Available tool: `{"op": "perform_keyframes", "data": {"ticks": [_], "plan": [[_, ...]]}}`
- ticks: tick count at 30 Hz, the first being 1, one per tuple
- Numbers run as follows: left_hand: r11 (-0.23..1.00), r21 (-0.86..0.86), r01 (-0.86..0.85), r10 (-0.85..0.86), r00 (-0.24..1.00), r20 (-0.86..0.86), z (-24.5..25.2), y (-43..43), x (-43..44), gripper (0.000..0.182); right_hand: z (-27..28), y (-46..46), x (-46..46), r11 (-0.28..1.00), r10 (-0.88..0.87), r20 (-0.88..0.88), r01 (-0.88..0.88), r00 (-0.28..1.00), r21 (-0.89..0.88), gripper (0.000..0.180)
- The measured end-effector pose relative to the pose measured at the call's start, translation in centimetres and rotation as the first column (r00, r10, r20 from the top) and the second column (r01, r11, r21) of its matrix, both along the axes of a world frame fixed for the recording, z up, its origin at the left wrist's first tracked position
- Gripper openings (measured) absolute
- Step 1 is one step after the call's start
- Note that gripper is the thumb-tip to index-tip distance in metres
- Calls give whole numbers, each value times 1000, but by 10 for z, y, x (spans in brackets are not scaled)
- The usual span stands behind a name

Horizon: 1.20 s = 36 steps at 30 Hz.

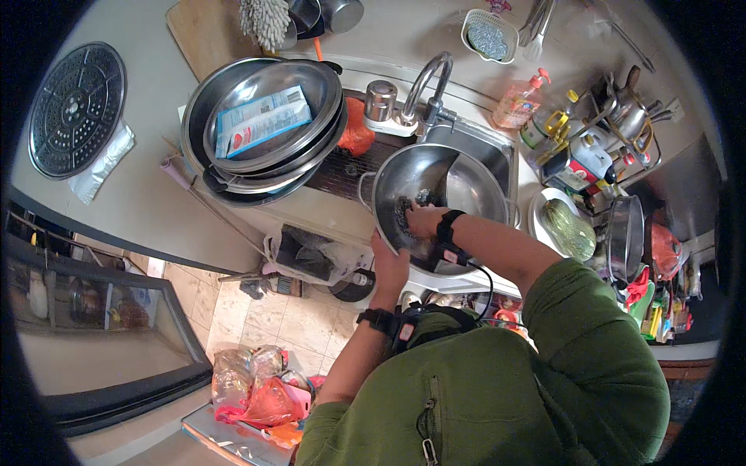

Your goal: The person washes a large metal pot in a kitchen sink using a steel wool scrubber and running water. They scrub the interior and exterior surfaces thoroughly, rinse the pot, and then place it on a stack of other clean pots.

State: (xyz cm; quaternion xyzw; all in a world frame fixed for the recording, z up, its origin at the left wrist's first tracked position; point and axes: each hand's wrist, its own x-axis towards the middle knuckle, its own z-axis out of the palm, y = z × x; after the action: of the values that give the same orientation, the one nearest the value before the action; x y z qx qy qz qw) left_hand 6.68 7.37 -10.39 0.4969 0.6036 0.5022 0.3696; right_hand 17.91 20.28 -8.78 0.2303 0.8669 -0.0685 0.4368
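A divided stainless steel hot pot (pixel 475 183) with two loop handles rests in or over the sink (pixel 502 135). A curved metal wall splits its inside in two. My left hand (pixel 389 262) grips the near left rim. Inside the left compartment, my right hand (pixel 424 221) presses a dark steel wool scrubber (pixel 402 211) against the metal. Part of the near side is hidden by my right forearm. The faucet (pixel 434 87) rises behind the pot; I cannot tell whether water runs.
Stacked steel basins (pixel 262 166) stand left, a packet (pixel 262 122) on top. Further left lies a perforated steamer plate (pixel 76 110). A soap pump bottle (pixel 516 105), an oil bottle (pixel 545 125) and a squash (pixel 565 227) on a white plate line the right. A bagged bin (pixel 303 256) hangs below.
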Motion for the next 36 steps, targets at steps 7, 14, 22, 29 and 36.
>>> {"op": "perform_keyframes", "data": {"ticks": [7, 14, 22, 29, 36], "plan": [[862, -395, 317, -52, 831, 554, -6, -6, -41, 67, -4, -49, 21, 997, -83, -307, 81, 948, -21, 59], [881, -331, 339, -118, 834, 539, 27, 54, -94, 73, 9, -78, 52, 989, -28, -175, 2, 984, -146, 58], [937, -271, 219, -184, 971, 150, -14, 54, -53, 75, -19, -46, 55, 891, -440, -208, 396, 874, -222, 47], [964, -159, 213, -203, 976, 79, -19, 54, -52, 75, -21, -19, -14, 925, -199, -752, 373, 629, 67, 28], [971, -216, 99, -107, 994, -23, -22, 50, -45, 70, -10, -6, 0, 851, -416, -675, 522, 610, -53, 35]]}}
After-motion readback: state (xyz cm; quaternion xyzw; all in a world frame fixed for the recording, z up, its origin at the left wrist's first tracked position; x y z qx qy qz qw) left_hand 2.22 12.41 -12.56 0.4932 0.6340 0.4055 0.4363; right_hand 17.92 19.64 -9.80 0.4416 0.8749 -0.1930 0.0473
